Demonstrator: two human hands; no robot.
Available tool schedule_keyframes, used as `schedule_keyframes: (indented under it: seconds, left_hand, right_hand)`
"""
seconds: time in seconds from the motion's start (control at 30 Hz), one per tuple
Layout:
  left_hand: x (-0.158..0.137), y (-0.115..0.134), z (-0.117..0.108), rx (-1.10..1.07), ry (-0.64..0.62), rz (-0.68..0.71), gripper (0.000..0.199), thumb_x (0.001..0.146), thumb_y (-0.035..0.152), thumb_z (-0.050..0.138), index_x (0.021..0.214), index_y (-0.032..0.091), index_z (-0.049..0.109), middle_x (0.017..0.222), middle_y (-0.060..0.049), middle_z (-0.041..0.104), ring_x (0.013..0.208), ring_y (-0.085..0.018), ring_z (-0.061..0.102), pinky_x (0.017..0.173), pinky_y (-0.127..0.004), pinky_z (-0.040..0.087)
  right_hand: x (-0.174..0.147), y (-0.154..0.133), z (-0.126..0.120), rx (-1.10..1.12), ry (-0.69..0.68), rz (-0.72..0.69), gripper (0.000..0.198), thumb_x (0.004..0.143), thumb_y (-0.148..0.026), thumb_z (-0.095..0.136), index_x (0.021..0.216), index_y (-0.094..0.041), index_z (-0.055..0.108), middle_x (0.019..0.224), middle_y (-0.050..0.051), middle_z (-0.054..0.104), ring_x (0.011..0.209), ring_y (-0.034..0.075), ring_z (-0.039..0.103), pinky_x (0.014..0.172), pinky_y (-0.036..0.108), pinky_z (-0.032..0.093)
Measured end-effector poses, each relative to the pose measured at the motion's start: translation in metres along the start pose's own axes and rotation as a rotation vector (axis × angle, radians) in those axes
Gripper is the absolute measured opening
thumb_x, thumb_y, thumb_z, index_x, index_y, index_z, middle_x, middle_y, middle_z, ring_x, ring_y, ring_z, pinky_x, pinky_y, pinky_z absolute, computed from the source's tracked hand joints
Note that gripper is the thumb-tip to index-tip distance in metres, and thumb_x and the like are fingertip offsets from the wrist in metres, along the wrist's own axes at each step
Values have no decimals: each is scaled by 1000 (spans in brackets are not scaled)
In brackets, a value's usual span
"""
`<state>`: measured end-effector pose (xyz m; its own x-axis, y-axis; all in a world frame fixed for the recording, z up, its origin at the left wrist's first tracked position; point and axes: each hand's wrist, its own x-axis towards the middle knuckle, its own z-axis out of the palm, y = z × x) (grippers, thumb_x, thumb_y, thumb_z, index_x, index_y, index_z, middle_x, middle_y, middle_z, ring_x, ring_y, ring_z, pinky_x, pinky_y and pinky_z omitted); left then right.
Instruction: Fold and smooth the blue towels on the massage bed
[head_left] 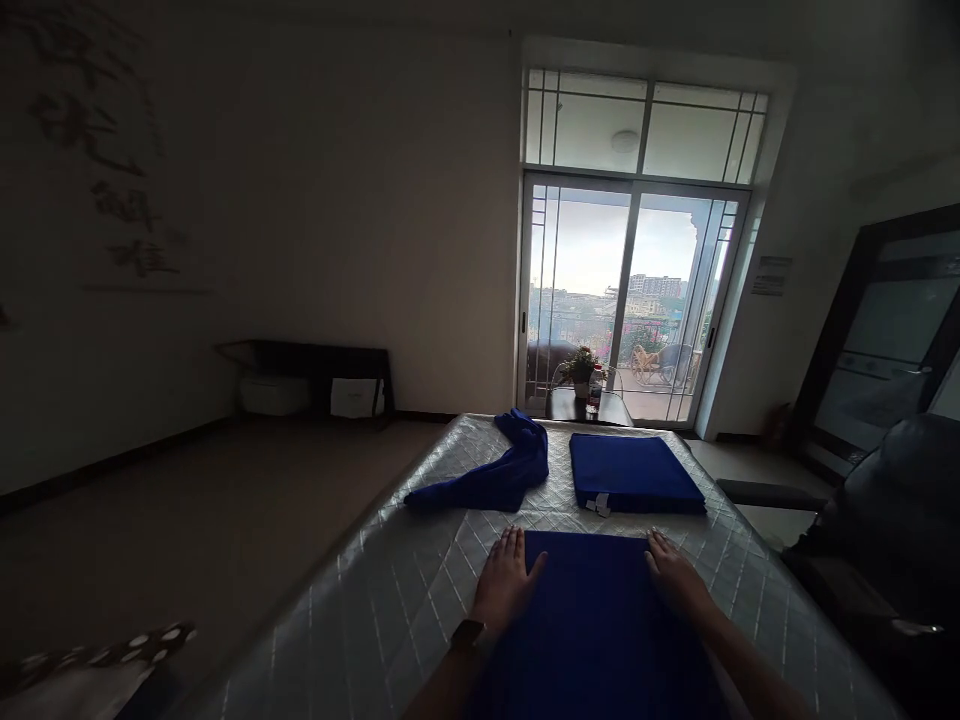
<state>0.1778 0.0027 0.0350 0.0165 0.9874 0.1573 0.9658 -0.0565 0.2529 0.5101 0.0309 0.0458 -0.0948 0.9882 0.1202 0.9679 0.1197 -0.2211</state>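
A long folded blue cloth (592, 620) lies on the silver quilted table cover (390, 590), running toward me. Flat against its left edge near the far corner rests my left hand (506, 578), thumb spread over the cloth, with a dark band on the wrist. On the opposite edge, my right hand (676, 580) lies with fingers stretched out near the other far corner. Beyond them sits a neat folded stack of blue cloth (634, 470) with a white tag showing. A crumpled blue cloth (502, 470) is to its left.
Behind the table, a small dark table (559, 407) holds a potted plant (581, 368) and a bottle (595, 388) before the sliding glass door (577, 260). A dark armchair (892, 520) stands at right. A low bench (319, 365) is along the left wall.
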Motion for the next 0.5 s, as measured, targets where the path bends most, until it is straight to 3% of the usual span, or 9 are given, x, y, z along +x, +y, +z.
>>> schedule_keyframes:
  seconds: [0.5]
  left_hand:
    - [4, 0, 9, 66, -11, 11, 91, 103, 66, 9, 160, 0, 34, 169, -20, 31, 159, -30, 25, 130, -47, 23]
  right_hand:
    - [0, 16, 15, 86, 115, 25, 63, 103, -32, 25, 156, -6, 46, 162, 13, 48, 155, 23, 35, 127, 39, 28]
